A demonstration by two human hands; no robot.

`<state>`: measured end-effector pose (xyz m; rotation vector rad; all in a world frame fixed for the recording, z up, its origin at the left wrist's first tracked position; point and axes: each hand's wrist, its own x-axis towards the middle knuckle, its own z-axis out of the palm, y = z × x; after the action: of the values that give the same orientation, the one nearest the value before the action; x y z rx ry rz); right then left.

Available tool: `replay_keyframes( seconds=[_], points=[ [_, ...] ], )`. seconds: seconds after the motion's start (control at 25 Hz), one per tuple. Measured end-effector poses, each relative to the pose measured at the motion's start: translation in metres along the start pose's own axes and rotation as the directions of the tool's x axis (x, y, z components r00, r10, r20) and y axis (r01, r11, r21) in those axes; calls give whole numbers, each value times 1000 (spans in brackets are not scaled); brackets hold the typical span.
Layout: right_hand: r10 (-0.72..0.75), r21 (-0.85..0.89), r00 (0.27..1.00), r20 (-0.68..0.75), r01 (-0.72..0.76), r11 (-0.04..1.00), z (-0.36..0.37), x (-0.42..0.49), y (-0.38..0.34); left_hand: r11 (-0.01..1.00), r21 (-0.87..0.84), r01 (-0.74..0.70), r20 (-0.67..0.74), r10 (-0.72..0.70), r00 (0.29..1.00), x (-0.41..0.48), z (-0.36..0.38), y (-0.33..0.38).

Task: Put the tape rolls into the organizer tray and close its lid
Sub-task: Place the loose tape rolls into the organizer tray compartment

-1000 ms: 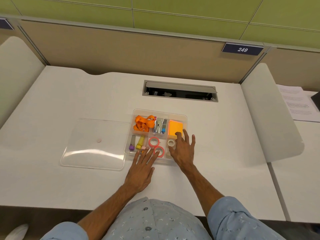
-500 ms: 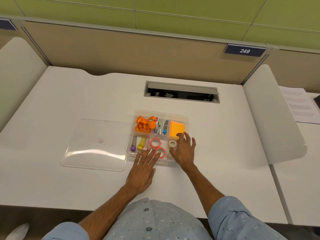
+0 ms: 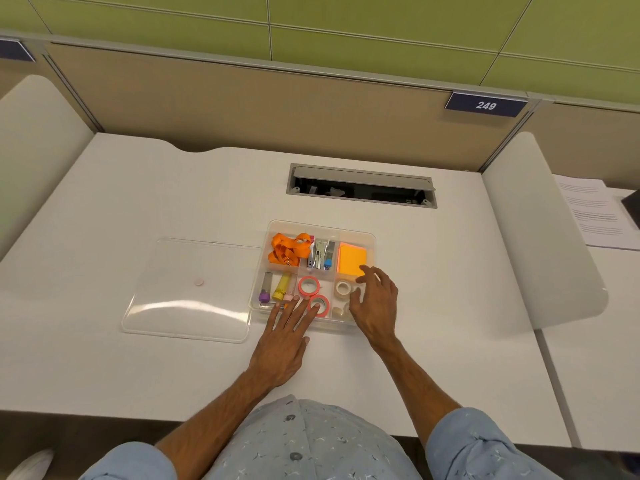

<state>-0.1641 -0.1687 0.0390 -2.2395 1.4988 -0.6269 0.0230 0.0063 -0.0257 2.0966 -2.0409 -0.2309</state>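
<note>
A clear organizer tray point(image 3: 371, 237) sits in the middle of the white desk. Two pink tape rolls point(image 3: 309, 285) point(image 3: 320, 305) lie in its front middle compartment. A whitish tape roll point(image 3: 343, 289) lies in the front right compartment, with more pale rolls point(image 3: 340, 311) in front of it. The clear lid point(image 3: 188, 289) lies flat on the desk left of the tray. My left hand point(image 3: 282, 344) rests flat at the tray's front edge, fingertips touching the nearer pink roll. My right hand point(image 3: 375, 303) hovers over the front right compartment, fingers spread, holding nothing.
The tray also holds an orange lanyard point(image 3: 287, 249), a stapler point(image 3: 320, 254), orange sticky notes point(image 3: 351, 259) and markers point(image 3: 280, 287). An open cable slot point(image 3: 360, 185) lies behind the tray. White side dividers stand left and right; papers point(image 3: 588, 213) lie on the neighbouring desk.
My right hand has drawn back slightly to the right, uncovering the whitish rolls in the front right compartment. My left hand has stayed at the tray's front edge.
</note>
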Motion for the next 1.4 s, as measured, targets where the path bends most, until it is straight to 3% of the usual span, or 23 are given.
replay_keyframes(
  seconds=[0.16,0.36,0.72,0.84,1.0,1.12,1.24,1.4],
  points=[
    [-204,-150,979,3,202,968,-19,-8,16,1000,-9,0,-11,0,1000,0,-3,3],
    [-382,-273,883,273,451,850,-18,-17,37,1000,-18,-3,-5,3,1000,0,-2,2],
    [-295,-406,913,282,392,826,-17,-13,36,1000,-5,-9,-12,9,1000,0,-4,3],
    [-305,-365,914,267,389,846,-14,-14,34,1000,-5,-6,-11,6,1000,0,-4,3],
    [-248,-213,957,148,276,938,-17,-13,27,1000,-4,0,-2,0,1000,1,-3,4],
    [-183,-90,954,239,210,974,-17,-8,16,1000,1,3,8,-3,1000,0,-3,4],
    [-140,-92,910,391,190,977,-15,-4,7,1000,0,14,21,-14,1000,0,-2,4],
    [-123,-131,929,350,178,975,-15,-1,0,1000,2,20,35,-20,999,1,-3,3]
  ],
)
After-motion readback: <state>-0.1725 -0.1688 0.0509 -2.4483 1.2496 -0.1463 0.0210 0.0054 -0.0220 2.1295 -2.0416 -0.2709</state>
